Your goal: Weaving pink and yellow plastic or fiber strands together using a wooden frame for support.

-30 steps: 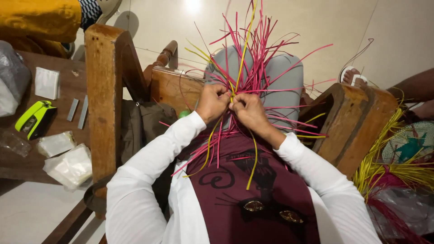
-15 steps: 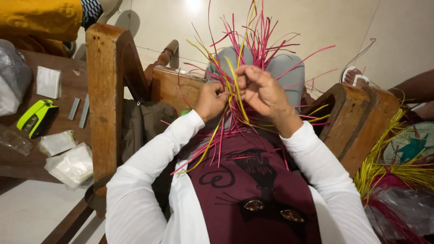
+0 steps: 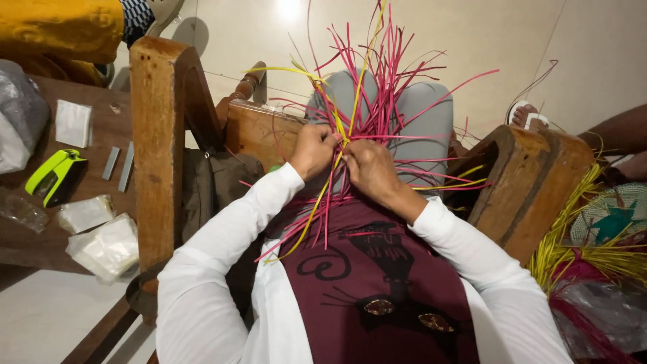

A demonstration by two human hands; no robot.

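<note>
L to R, head view. Far L: wooden table [image 3: 40,236] w/ grey plastic bag [image 3: 17,121], white packet [image 3: 73,123], green-and-black stapler [image 3: 54,176], two strips of staples [image 3: 118,165], clear bags of white stuff [image 3: 101,244]. Next: wooden chair arm [image 3: 158,148], dark cloth bag [image 3: 212,189] just beside it. Centre: left hand [image 3: 312,149] closed, fingers pinched on the strips [image 3: 377,87], a bundle of pink w/ a few yellow, standing up over the lap & fanning out above, loose ends hanging down over the maroon shirt [image 3: 377,296]. Right hand [image 3: 369,168] touching L hand, fingers curled down on same bundle at its base; exact grip hidden by knuckles. Vs 0.5 s ago: R hand was raised, above L hand, lifting a yellow strip; now lowered level w/ L, both knuckles together as at 1 s ago. R: other chair arm [image 3: 532,175]; beyond it a sandalled foot [image 3: 529,114] of another person; far R, heap of yellow strips [image 3: 573,249], small woven mat [image 3: 610,222] in green.
</note>
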